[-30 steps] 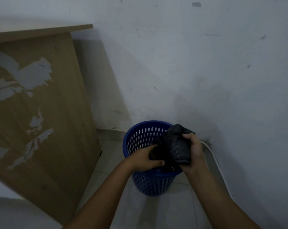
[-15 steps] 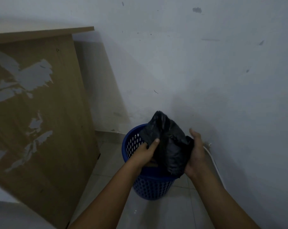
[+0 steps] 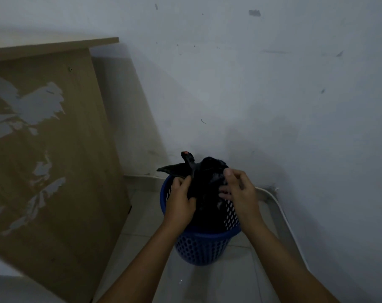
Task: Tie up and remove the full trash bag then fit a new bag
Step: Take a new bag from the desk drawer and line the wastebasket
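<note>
A blue perforated plastic bin [image 3: 204, 246] stands on the tiled floor near the wall. Above its mouth hangs a black trash bag [image 3: 204, 182], partly unfolded, with two flaps sticking up and to the left. My left hand [image 3: 180, 201] grips the bag's left side, fingers curled round the plastic. My right hand [image 3: 240, 191] pinches the bag's right side between thumb and fingers. The bag's lower part drops into the bin and hides its inside.
A worn wooden desk panel [image 3: 54, 149] rises at the left, close to the bin. A white wall [image 3: 273, 95] runs behind. A pale cable or pipe [image 3: 279, 215] curves along the floor on the right.
The bag has opened out from a crumpled bundle, with flaps now spread upward and left. Both hands have shifted their hold to opposite sides of the bag.
</note>
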Motion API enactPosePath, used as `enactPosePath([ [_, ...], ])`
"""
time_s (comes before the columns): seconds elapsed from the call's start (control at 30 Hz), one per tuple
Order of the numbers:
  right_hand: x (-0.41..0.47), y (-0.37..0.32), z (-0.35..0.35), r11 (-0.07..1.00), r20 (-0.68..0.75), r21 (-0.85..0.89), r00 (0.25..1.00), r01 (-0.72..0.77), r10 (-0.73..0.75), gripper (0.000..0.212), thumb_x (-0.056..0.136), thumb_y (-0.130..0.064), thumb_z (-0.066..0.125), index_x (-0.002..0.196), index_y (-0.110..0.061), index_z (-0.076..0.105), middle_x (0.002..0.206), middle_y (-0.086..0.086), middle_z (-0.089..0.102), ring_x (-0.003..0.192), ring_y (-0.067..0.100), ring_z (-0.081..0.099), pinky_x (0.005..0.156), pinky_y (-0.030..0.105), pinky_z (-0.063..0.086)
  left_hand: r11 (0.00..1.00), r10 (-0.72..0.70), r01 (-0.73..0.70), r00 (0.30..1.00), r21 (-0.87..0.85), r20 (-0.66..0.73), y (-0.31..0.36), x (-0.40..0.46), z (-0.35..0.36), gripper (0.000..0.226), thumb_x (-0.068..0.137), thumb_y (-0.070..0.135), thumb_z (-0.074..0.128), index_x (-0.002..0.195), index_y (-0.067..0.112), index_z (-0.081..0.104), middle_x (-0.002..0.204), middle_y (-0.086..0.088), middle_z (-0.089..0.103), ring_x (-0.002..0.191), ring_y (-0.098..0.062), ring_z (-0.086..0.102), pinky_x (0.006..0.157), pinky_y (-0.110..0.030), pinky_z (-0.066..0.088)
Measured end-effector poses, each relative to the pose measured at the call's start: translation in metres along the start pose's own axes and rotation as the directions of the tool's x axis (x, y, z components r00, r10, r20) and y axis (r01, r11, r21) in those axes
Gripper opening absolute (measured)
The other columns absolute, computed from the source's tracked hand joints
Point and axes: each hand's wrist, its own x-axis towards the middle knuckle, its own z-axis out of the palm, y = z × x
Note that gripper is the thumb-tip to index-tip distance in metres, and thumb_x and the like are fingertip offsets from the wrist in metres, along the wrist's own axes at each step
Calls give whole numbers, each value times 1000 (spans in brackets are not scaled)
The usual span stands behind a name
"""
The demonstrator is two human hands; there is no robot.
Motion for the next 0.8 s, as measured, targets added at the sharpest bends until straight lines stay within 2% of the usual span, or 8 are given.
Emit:
enactPosePath([
  [0.07, 2, 5, 1, 999, 15, -23, 999, -47, 48, 37, 90, -49, 82, 113, -23, 69, 101, -2, 78, 93, 17, 78, 77, 34, 67, 999, 27, -25, 997, -25, 67, 0, -2, 1, 50, 94, 3, 66, 139, 25, 58, 119, 7, 44, 101, -2, 54, 91, -14, 49],
  [0.17, 5, 14, -6, 997, -10, -9, 997, -75, 75, 5, 102, -7, 69, 105, -10, 66, 108, 14, 75, 100, 27, 77, 82, 39, 67, 999, -17, 24, 988, -39, 152, 8, -3, -2, 46, 84, 42, 78, 124, 35, 57, 118, 19, 41, 105, 12, 52, 78, -1, 45],
  [0.33, 8, 14, -21, 987, 55, -15, 986, -159, 160, 27, 100, -1, 59, 79, -15, 69, 90, 12, 76, 91, 34, 75, 79, 44, 67, 968, -112, 140, 984, -210, 137, 26, -5, -8, 61, 73, 93, 57, 112, 46, 61, 122, 24, 52, 108, 14, 55, 81, -4, 45],
  [0.43, 7, 10, -20, 915, 141, 205, 935, -348, 324, 41, 94, -46, 66, 78, -8, 63, 85, 10, 69, 86, 29, 73, 73, 37, 64, 916, -220, 246, 969, -317, 116, 34, -3, -4, 32, 93, 81, 40, 98, 55, 57, 94, 43, 63, 84, 26, 58, 65, -3, 46],
  [0.53, 3, 7, -17, 936, 180, -98, 919, -339, 352, 76, 76, -85, 70, 74, -10, 59, 76, 2, 68, 75, 20, 71, 75, 29, 59, 969, -131, 138, 990, -204, 45, 26, -1, 4, 28, 106, 45, 54, 89, 26, 67, 96, 15, 62, 86, 5, 62, 75, -14, 46],
  [0.63, 1, 17, -16, 909, 196, -401, 958, -115, 208, 41, 88, -46, 83, 77, -16, 57, 75, 9, 68, 73, 25, 72, 67, 35, 59, 989, -54, 61, 997, -135, 54, 17, -1, 8, 11, 102, 25, 68, 93, 19, 69, 104, 5, 58, 93, 6, 58, 80, -9, 43],
  [0.73, 2, 23, -21, 909, 220, -414, 965, -43, 146, 23, 92, -9, 75, 83, -19, 57, 88, 7, 71, 82, 20, 73, 77, 44, 63, 976, -91, 99, 994, -194, 53, 15, -3, 5, 12, 93, 20, 79, 96, 24, 68, 112, 6, 61, 101, 9, 58, 86, -9, 45],
  [0.8, 2, 25, -24, 930, 275, -368, 955, -5, 114, 25, 93, 0, 69, 82, -19, 56, 90, 2, 71, 88, 21, 73, 76, 38, 64, 885, -266, 276, 961, -375, 80, 19, -4, -1, 21, 87, 35, 85, 96, 25, 70, 112, 7, 68, 102, 0, 65, 88, -22, 56],
])
